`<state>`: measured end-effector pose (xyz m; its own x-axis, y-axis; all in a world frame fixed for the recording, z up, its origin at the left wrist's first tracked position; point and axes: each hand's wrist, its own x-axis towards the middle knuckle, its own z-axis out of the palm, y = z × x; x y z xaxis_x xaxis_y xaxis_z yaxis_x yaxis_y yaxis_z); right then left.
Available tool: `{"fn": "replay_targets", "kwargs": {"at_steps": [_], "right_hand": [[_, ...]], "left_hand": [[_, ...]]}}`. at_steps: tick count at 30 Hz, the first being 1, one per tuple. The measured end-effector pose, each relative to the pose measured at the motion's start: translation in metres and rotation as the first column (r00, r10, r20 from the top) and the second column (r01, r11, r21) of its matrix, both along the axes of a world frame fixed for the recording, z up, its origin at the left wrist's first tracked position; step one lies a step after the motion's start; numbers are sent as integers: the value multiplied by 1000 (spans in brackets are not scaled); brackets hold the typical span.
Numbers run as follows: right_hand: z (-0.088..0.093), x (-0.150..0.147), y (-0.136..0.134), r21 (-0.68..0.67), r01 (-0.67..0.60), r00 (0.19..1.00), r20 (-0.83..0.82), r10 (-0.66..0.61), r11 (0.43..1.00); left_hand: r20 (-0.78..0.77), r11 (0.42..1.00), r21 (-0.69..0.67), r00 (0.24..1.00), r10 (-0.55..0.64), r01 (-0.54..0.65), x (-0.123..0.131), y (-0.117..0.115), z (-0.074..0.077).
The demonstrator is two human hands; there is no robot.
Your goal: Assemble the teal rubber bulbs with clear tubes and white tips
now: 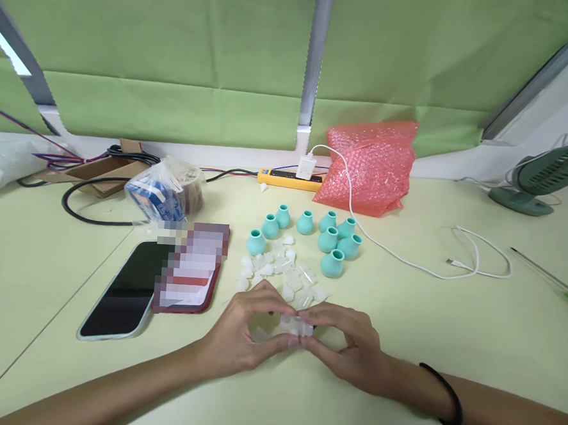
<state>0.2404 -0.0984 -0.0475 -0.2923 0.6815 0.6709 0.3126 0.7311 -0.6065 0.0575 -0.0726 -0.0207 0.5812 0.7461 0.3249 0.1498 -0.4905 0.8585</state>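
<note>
Between the fingertips of both hands is a small translucent plastic piece point(296, 325), lying sideways just above the table. My left hand point(243, 328) pinches its left part with thumb and fingers. From the other side my right hand point(348, 344) pinches the right end. Just beyond the hands lies a loose pile of clear and milky plastic pieces point(281, 263). Behind that pile stand several turquoise rubber bulbs point(332, 263) with open necks facing up. The fingers partly cover the held piece, so its full shape is hidden.
Two phones, one dark-screened point(125, 292) and one red-cased point(191, 277), lie at left. A bagged tape roll point(170, 189), yellow power strip point(286, 179), pink bubble-wrap bag point(371, 166) and green fan point(531, 179) are behind. A white cable point(406, 265) and screwdriver point(545, 270) lie at right.
</note>
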Motion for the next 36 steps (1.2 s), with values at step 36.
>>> {"fn": "replay_targets", "kwargs": {"at_steps": [36], "right_hand": [[21,46,58,214,471,615,616,-493,856]], "left_hand": [[-141,995,2,985,97,-98,-1,1,-15]]}}
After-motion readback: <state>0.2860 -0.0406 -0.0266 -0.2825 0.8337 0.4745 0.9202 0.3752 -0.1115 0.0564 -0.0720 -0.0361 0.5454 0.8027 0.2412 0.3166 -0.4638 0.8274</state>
